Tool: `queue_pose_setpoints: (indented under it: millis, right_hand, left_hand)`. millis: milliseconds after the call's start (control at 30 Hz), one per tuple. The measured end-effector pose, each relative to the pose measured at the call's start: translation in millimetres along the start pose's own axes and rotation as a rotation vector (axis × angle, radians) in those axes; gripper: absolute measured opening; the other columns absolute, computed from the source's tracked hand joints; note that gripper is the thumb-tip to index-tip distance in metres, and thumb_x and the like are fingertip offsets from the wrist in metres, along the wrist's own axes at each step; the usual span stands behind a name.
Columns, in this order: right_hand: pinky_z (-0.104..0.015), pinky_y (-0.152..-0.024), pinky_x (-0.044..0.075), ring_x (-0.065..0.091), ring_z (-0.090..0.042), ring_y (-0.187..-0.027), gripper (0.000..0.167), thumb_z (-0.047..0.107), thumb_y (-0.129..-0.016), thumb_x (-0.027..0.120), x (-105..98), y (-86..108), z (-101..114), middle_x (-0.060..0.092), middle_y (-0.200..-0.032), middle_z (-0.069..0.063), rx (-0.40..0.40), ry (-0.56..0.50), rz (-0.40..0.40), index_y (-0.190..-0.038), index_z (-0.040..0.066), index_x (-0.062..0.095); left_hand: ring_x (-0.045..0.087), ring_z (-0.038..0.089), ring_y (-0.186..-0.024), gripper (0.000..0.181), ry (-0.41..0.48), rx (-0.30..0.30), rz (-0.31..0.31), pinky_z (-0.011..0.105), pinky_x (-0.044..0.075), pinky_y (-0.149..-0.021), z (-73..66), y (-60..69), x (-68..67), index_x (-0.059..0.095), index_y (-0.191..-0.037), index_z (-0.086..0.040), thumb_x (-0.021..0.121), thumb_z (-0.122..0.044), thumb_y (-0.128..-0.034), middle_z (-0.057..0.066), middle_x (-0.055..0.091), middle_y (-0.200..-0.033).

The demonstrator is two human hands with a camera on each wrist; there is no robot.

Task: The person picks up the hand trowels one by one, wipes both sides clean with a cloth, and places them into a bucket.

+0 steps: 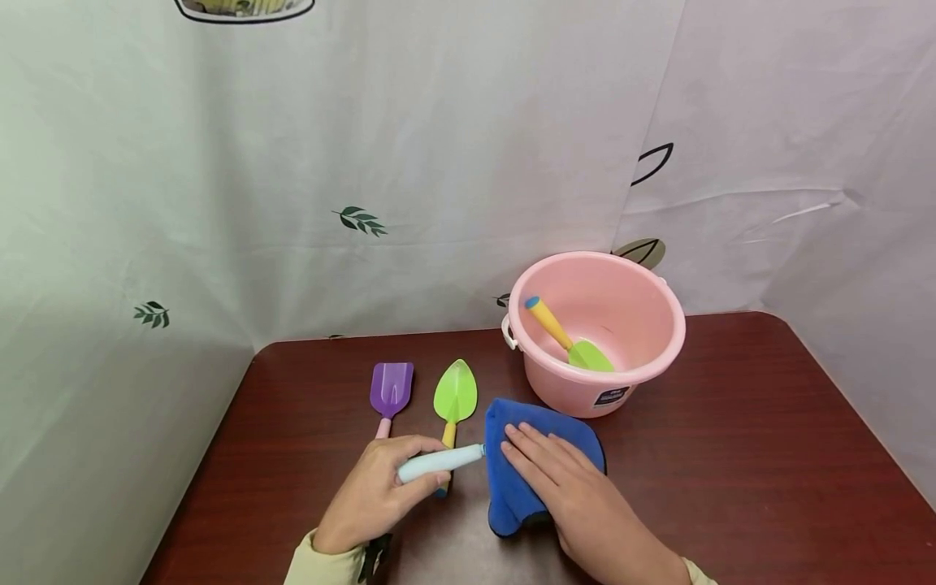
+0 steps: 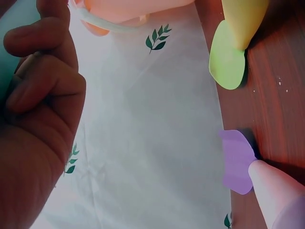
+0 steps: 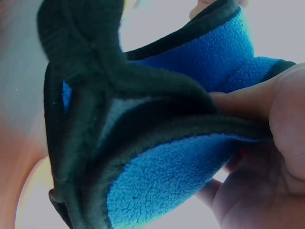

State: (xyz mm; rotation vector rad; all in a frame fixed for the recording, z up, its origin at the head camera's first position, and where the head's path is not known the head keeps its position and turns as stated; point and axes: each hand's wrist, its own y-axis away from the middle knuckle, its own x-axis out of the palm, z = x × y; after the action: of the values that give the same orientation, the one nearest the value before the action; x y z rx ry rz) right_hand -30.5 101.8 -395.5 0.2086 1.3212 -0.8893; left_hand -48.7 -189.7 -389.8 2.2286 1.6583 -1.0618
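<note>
My left hand [image 1: 380, 486] grips a light blue handle [image 1: 442, 461], also partly visible at the left wrist view's edge. The handle's far end meets a blue cloth [image 1: 504, 471] with black edging, and whatever is beyond it is hidden there. On the cloth lie the fingers of my right hand [image 1: 585, 500]. In the right wrist view the cloth [image 3: 162, 176] is folded over, held between thumb and fingers. Just beyond my left hand, a green trowel [image 1: 455, 394] with a yellow handle and a purple shovel [image 1: 392, 388] with a pink handle lie on the table.
A pink bucket [image 1: 544, 370] with a white handle stands behind the cloth, and a second green trowel [image 1: 552, 325] with a yellow handle leans inside it. The dark red wooden table [image 1: 760, 455] backs onto a pale fabric curtain [image 1: 453, 162] printed with leaves.
</note>
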Motion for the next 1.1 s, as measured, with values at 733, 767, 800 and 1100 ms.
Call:
queue_pose_setpoints:
  millis: [733, 767, 800, 1100]
  right_hand:
    - [-0.045, -0.106, 0.043, 0.036, -0.022, -0.145, 0.077, -0.017, -0.080, 0.065, -0.6, -1.5, -2.1, 0.038, -0.159, 0.000, 0.095, -0.031, 0.011, -0.150, 0.011, 0.048]
    - [-0.045, -0.106, 0.043, 0.036, -0.022, -0.145, 0.077, -0.017, -0.080, 0.065, -1.2, -1.6, -2.3, 0.038, -0.159, 0.000, 0.105, -0.037, 0.017, -0.150, 0.011, 0.048]
    - [-0.045, -0.106, 0.043, 0.036, -0.023, -0.145, 0.077, -0.017, -0.080, 0.065, -1.8, -1.9, -2.6, 0.038, -0.159, 0.000, 0.112, -0.039, 0.020, -0.150, 0.011, 0.048]
    - [-0.045, -0.105, 0.043, 0.040, -0.025, -0.143, 0.077, -0.018, -0.079, 0.066, -4.1, -0.9, -6.3, 0.043, -0.156, -0.003, 0.139, -0.037, 0.005, -0.148, 0.009, 0.050]
  left_hand:
    - [0.063, 0.002, -0.075, 0.018, 0.038, 0.144, -0.024, 0.053, 0.035, -0.095, -0.8, 1.2, -0.8, 0.074, -0.109, -0.020, 0.076, -0.016, -0.0910, -0.019, 0.068, -0.085]
    - [0.063, 0.002, -0.075, 0.019, 0.040, 0.142, -0.025, 0.053, 0.035, -0.095, -0.8, 1.2, -1.2, 0.074, -0.109, -0.020, 0.076, -0.016, -0.0908, -0.019, 0.068, -0.085]
    - [0.064, 0.003, -0.076, 0.019, 0.040, 0.144, -0.025, 0.051, 0.038, -0.093, -0.6, 1.0, -1.6, 0.074, -0.109, -0.019, 0.076, -0.015, -0.0908, -0.019, 0.069, -0.085]
    - [0.065, 0.005, -0.077, 0.021, 0.086, 0.145, -0.011, 0.061, 0.033, -0.100, -1.6, 0.1, -6.8, 0.075, -0.109, -0.018, 0.077, -0.012, -0.0895, -0.015, 0.070, -0.086]
